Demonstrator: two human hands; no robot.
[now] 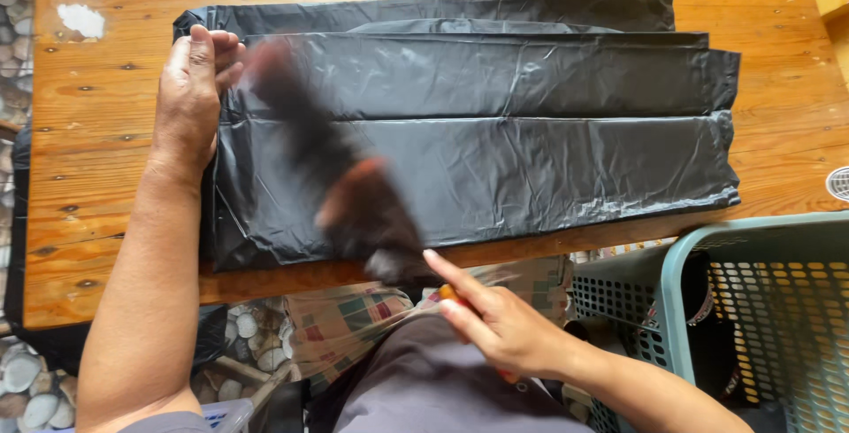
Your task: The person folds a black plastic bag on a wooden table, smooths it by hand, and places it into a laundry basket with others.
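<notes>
Black plastic bags (495,123), three overlapping layers, are lying on the wooden surface (97,132), left hand (190,97) pressing flat, fingers together, right hand (495,322) pinching a blurred brush (327,163).

Home yard or patio workspace: worn wooden desk (106,132) on pebble-set floor (26,389) (rounded stones in mortar), teal plastic laundry basket (761,309) alongside, floor drain (838,183) at edge.
</notes>
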